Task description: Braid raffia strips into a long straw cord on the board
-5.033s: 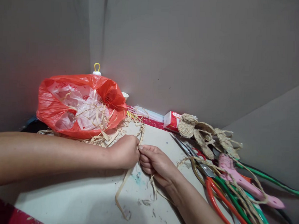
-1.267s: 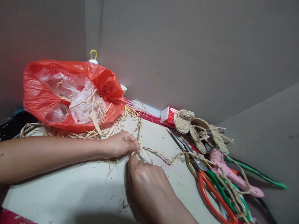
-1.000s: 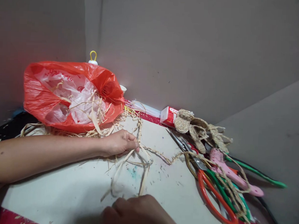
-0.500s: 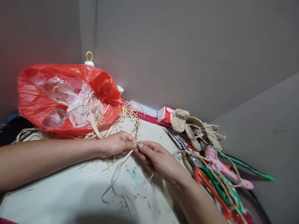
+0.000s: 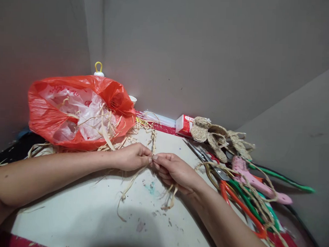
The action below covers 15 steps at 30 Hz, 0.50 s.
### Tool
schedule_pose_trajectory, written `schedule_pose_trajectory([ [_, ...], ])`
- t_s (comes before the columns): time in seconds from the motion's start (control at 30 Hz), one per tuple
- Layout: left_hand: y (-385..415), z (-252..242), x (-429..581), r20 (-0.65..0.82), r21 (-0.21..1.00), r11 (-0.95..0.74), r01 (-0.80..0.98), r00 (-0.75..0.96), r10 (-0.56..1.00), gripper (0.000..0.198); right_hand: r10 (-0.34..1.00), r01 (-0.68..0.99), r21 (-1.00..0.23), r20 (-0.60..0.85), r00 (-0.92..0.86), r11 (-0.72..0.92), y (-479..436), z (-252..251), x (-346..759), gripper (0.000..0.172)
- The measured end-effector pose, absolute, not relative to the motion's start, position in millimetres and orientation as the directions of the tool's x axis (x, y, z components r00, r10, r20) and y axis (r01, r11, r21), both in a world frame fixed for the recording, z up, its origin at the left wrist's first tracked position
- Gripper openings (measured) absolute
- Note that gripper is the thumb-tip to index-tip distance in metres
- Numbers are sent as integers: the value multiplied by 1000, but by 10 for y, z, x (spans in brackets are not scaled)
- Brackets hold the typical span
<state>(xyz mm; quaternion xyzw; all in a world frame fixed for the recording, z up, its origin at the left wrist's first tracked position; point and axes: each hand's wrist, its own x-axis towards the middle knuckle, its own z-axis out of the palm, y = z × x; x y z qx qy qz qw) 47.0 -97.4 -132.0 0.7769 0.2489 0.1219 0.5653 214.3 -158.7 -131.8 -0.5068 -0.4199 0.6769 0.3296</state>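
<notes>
A braided straw cord [image 5: 154, 142] runs down the white board [image 5: 96, 214] to where my fingertips meet. My left hand [image 5: 134, 157] pinches it from the left, thumb and forefinger pressed together. From the other side my right hand [image 5: 173, 170] also pinches at the cord's lower end, its fingertips touching those of the left. Loose straw strands [image 5: 128, 190] hang below my left hand, and more come out under my right palm. The exact grip point is hidden by the fingers.
An orange-red plastic bag [image 5: 46, 112] with straw lies at the left. To the right are scissors [image 5: 219, 172], a pink-handled tool [image 5: 259, 182], coiled straw pieces [image 5: 200, 130] and a red-white box [image 5: 184, 125]. Behind stands a grey wall [image 5: 183, 48].
The view has shifted slightly. Both hands remain together at the cord. The strands below my right hand now show more clearly and hang in a loop.
</notes>
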Motion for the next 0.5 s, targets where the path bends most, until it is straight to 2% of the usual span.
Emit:
schedule_pose_trajectory([
  [0.07,-972,-1256,460,-166,942,-170,288,843,512,23,898,22,-915,-399,-186,-402,-1604,-1304,2107,32],
  [0.17,-1016,-1161,467,-296,949,47,313,825,481,19,919,51,-925,-381,-99,-378,-1638,-1291,2046,29],
  [0.27,-1133,-1139,502,-362,932,194,305,777,516,15,930,-71,-928,-359,-82,-365,-1671,-1311,1982,29],
  [0.4,-1303,-1192,542,-346,935,150,322,733,585,15,917,-305,-865,-382,-113,-398,-1699,-1368,1920,35],
  [0.5,-1359,-1227,546,-309,940,83,331,725,616,14,908,-378,-826,-395,-139,-417,-1711,-1387,1897,33],
])
